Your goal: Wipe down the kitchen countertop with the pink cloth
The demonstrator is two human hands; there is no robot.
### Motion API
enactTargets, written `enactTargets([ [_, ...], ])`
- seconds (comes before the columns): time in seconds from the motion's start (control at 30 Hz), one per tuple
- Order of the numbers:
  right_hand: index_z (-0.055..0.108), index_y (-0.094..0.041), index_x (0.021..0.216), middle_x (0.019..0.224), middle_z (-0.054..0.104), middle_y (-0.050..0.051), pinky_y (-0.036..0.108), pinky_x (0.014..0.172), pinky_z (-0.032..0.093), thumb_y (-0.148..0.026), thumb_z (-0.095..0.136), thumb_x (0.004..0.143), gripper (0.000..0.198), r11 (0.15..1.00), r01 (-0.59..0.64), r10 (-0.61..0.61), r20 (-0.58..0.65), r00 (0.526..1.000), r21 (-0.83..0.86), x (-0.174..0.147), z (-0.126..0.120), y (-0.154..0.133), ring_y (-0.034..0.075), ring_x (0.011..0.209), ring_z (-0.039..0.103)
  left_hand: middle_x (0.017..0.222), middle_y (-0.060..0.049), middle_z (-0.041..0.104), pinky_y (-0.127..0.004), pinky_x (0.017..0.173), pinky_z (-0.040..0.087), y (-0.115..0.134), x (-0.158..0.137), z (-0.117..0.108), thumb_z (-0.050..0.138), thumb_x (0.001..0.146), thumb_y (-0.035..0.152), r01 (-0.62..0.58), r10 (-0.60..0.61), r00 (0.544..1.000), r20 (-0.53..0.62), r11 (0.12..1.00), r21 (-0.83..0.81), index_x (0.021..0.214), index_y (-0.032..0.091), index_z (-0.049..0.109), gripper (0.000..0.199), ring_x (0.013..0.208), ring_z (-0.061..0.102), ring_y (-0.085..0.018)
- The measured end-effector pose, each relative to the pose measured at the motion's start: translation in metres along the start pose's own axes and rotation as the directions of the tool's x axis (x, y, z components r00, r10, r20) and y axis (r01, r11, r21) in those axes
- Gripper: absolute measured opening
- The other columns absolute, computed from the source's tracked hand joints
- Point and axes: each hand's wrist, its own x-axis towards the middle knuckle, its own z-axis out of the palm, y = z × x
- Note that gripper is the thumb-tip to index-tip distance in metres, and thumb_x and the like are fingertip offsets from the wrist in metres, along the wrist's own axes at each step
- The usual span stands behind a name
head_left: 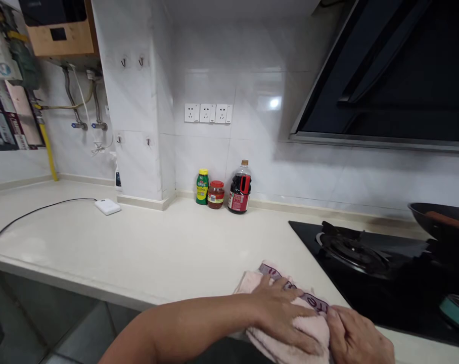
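Observation:
A pale pink towel with a purple-grey lettered band lies bunched at the counter's front edge, left of the stove. My left hand rests flat on top of it, fingers spread and pressed against the fabric. At the towel's right side my right hand is closed on its edge, thumb uppermost; its curled fingers are mostly hidden. Part of the towel hangs over the front edge of the white counter.
On the right is a black gas stove with a wok, below a dark range hood. A green bottle, a red-lidded jar and a dark sauce bottle stand by the wall. A white device trails a black cable.

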Motion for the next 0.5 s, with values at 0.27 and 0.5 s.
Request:
enactTargets([
  [0.27,0.07,-0.022,0.107,0.104,0.068,0.012,0.045,0.088,0.044,-0.048,0.02,0.103,0.057,0.999,-0.042,0.043,0.102,0.994,-0.02,-0.001,0.01,0.012,0.03,0.098,0.06,0.173,-0.007,0.021,-0.066,0.124,0.012,-0.004,-0.066,0.008,0.065,0.085,0.057,-0.017,0.022,0.998,-0.053,0.995,0.097,0.159,0.038,0.037,0.081,0.16,0.009,-0.04],
  [0.5,0.072,-0.023,0.103,0.119,0.068,0.01,0.049,0.087,0.046,-0.059,0.02,0.102,0.064,0.997,-0.07,0.073,0.216,0.974,-0.022,-0.002,0.001,0.008,0.034,0.109,0.059,0.167,-0.004,0.036,-0.058,0.126,0.018,-0.059,-0.198,0.019,0.076,0.08,0.055,0.249,-0.156,0.924,-0.35,0.939,0.237,0.154,0.041,0.043,0.082,0.155,0.028,-0.036],
])
